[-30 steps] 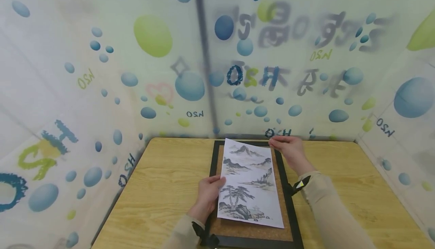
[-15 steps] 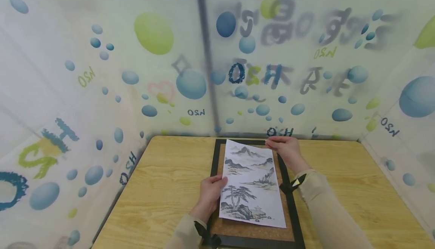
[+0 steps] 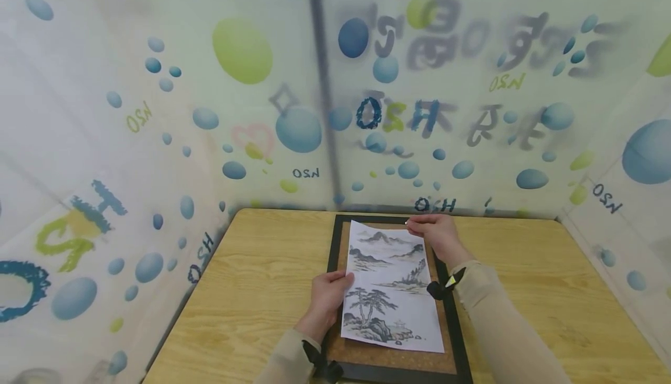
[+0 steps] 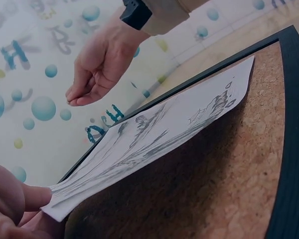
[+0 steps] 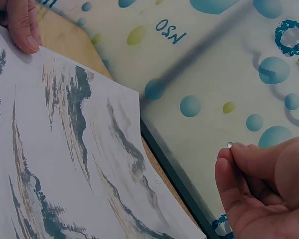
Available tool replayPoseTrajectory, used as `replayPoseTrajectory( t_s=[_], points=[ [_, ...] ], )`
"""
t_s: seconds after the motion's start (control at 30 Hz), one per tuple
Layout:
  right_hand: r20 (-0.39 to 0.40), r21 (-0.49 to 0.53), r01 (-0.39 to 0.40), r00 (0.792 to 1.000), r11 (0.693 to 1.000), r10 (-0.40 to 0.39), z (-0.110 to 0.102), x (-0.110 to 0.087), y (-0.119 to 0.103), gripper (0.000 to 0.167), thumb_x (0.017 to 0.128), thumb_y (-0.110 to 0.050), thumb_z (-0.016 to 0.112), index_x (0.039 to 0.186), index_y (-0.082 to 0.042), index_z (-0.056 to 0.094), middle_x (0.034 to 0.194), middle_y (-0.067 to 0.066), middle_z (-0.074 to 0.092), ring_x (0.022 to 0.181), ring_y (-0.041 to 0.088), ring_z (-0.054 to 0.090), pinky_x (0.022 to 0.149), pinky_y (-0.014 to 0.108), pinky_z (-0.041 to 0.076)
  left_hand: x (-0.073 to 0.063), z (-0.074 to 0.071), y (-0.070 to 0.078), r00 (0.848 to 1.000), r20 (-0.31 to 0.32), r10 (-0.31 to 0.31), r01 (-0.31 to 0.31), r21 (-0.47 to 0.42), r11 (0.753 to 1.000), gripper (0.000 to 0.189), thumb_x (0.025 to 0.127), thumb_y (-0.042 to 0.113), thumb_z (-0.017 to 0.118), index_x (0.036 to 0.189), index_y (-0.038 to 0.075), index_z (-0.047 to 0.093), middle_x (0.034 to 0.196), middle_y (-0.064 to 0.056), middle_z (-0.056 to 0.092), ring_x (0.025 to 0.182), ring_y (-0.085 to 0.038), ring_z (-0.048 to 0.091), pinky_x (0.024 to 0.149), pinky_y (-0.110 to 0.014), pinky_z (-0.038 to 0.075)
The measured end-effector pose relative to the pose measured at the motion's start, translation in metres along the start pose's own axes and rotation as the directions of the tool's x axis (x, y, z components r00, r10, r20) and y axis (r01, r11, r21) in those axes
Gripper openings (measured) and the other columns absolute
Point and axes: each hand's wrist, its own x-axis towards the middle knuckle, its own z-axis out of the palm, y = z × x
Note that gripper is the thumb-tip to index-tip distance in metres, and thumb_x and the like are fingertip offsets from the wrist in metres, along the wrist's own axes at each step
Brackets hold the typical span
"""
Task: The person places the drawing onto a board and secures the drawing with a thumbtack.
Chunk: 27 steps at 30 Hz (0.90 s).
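A white sheet printed with an ink landscape painting [image 3: 388,285] lies over a black-framed cork board [image 3: 403,360]. My left hand [image 3: 327,299] pinches the sheet's left edge between thumb and fingers. In the left wrist view the sheet [image 4: 154,129] bows up, with shadow on the cork under it. My right hand [image 3: 440,235] is at the sheet's top right corner, above the board's far end. Its thumb and forefinger pinch a tiny shiny piece [image 5: 230,145], mostly hidden by the fingertips. In the right wrist view this hand is apart from the paper.
The board rests on a light wooden table [image 3: 251,273]. Behind it and at both sides hangs a pale curtain [image 3: 293,81] printed with blue and green bubbles. Both wrists wear black straps with small devices [image 3: 437,289].
My right hand has moved slightly left and down toward the sheet's top edge. The left hand keeps its pinch on the sheet, and the head view has shifted a little.
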Motion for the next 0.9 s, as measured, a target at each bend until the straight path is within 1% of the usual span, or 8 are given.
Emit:
replayPoseTrajectory(
  t_s=[0.1,0.17,0.33,0.43,0.57,0.67,0.83,0.9],
  points=[
    [-0.011,-0.007,0.008,1.0,1.0,-0.008,0.003,0.004,0.004,0.029,0.098,0.002,0.073,0.124,0.013,0.07,0.108,0.017,0.076,0.088,0.016,0.076,0.103,0.052,0.052,0.001,0.0,0.0,1.0,-0.004,-0.002,0.002,0.006,1.0,0.031,0.099,0.009,0.074,0.123,-0.011,0.071,0.107,-0.016,0.074,0.102,-0.027,0.071,0.092,-0.044,0.058],
    [-0.019,-0.005,0.008,1.0,1.0,-0.008,0.005,0.006,0.007,0.03,0.098,0.001,0.074,0.125,0.013,0.07,0.107,0.016,0.075,0.087,0.015,0.075,0.101,0.049,0.054,0.0,0.0,0.0,1.0,-0.012,-0.007,0.007,0.011,1.0,0.032,0.099,0.01,0.074,0.123,-0.011,0.07,0.107,-0.017,0.074,0.103,-0.027,0.07,0.094,-0.046,0.057],
    [-0.021,0.049,0.0,1.0,0.999,0.001,0.01,0.011,0.01,0.036,0.096,0.004,0.074,0.128,0.017,0.066,0.105,0.015,0.075,0.084,0.014,0.075,0.091,0.039,0.06,0.0,0.0,0.002,1.0,-0.016,-0.027,0.027,0.018,0.999,0.034,0.101,0.015,0.073,0.124,-0.01,0.071,0.11,-0.017,0.073,0.105,-0.028,0.07,0.096,-0.048,0.056],
    [-0.018,0.066,-0.01,1.0,0.998,0.011,0.013,0.014,0.011,0.038,0.096,0.005,0.075,0.13,0.017,0.064,0.107,0.016,0.074,0.084,0.013,0.075,0.088,0.036,0.061,0.0,-0.001,0.002,1.0,-0.01,-0.023,0.024,0.018,1.0,0.035,0.102,0.018,0.072,0.124,-0.01,0.071,0.111,-0.017,0.073,0.107,-0.028,0.07,0.097,-0.049,0.056],
    [-0.023,0.048,-0.043,0.999,0.998,0.044,0.017,0.016,0.013,0.038,0.096,0.003,0.076,0.131,0.014,0.066,0.113,0.018,0.073,0.086,0.014,0.075,0.092,0.039,0.06,0.0,-0.002,0.003,1.0,-0.006,-0.016,0.016,0.042,0.999,0.036,0.103,0.019,0.072,0.124,-0.01,0.071,0.11,-0.016,0.073,0.106,-0.028,0.069,0.097,-0.051,0.055],
    [-0.02,0.038,-0.067,0.997,0.997,0.068,0.021,0.017,0.015,0.037,0.096,0.001,0.076,0.131,0.012,0.067,0.115,0.017,0.073,0.087,0.014,0.074,0.095,0.041,0.058,-0.001,-0.003,0.003,1.0,0.0,-0.008,0.008,0.064,0.998,0.033,0.102,0.015,0.071,0.124,-0.01,0.071,0.109,-0.016,0.073,0.105,-0.027,0.069,0.097,-0.051,0.055],
    [0.002,0.075,-0.073,0.997,0.994,0.073,0.027,0.019,0.016,0.037,0.096,0.005,0.074,0.13,0.016,0.065,0.112,0.019,0.074,0.086,0.015,0.075,0.093,0.04,0.059,-0.003,-0.004,0.004,1.0,0.012,0.007,-0.007,0.064,0.998,0.031,0.102,0.009,0.068,0.125,-0.012,0.069,0.11,-0.017,0.073,0.105,-0.028,0.07,0.097,-0.051,0.056],
    [-0.001,0.077,-0.077,0.997,0.994,0.077,0.029,0.02,0.015,0.035,0.095,0.005,0.076,0.127,0.016,0.067,0.111,0.018,0.074,0.085,0.015,0.076,0.093,0.041,0.059,-0.003,-0.004,0.004,1.0,0.013,0.007,-0.008,0.063,0.998,0.031,0.102,0.008,0.068,0.126,-0.012,0.069,0.111,-0.018,0.073,0.105,-0.028,0.07,0.097,-0.051,0.056]
  ],
)
